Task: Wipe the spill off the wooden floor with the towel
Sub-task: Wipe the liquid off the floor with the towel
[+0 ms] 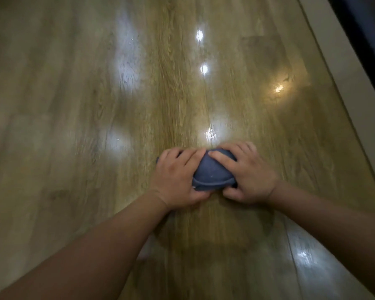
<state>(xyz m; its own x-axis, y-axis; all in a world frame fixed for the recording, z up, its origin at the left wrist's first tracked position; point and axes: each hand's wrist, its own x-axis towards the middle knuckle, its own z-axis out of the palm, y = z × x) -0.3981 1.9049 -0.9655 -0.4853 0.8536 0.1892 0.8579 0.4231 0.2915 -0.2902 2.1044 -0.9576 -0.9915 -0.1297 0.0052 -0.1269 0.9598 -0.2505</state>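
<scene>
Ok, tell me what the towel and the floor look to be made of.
Towel: soft cloth, perhaps cotton terry, matte blue; it bunches in folds and shows a stitched hem. Floor: wood or wood-look laminate, glossy; grain lines and plank seams show, and lights reflect brightly off it.

A bunched blue towel (212,174) lies on the wooden floor (74,105), held from both sides. The left hand (178,176) and right hand (247,176) each have their fingers laid over its top and a thumb tucked round its near edge, and the index fingers almost meet at its far side. Bright spots of reflected light (204,68) dot the glossy boards, one of them just beyond the towel, though the blur hides whether any of it is wet, and a pale strip (344,105) borders the floor on the right.
</scene>
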